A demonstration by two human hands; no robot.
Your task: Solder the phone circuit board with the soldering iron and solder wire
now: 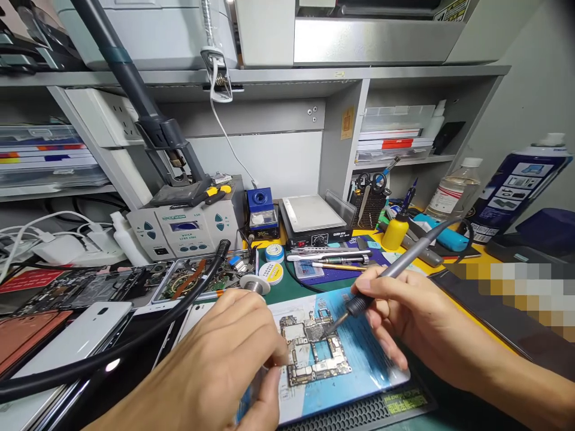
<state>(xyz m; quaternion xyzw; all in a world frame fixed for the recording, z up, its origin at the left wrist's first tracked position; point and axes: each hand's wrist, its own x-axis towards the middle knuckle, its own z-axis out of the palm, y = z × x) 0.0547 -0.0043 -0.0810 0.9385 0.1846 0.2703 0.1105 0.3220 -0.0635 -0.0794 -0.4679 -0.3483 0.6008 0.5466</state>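
Observation:
My right hand (pixel 415 302) grips a soldering iron (pixel 406 257) like a pen. Its tip slants down to the chip area of a phone circuit board (pixel 318 366), apparently touching it. The board lies flat on a blue and white printed panel (pixel 371 353). At the board's left edge is my left hand (pixel 229 353), its fingers curled and thumb drawn in; whatever they pinch is hidden behind the knuckles. Just beyond those knuckles a spool of solder wire (pixel 255 284) is partly covered.
A black hose (pixel 135 347) crosses the left side over several phones. Behind stand a hot-air station (pixel 184 224), a blue soldering station (pixel 260 209) and a heating plate (pixel 314 215). Round flux tins (pixel 272 273) sit mid-table. On the right are a yellow bottle (pixel 395 232) and spray can (pixel 516 185).

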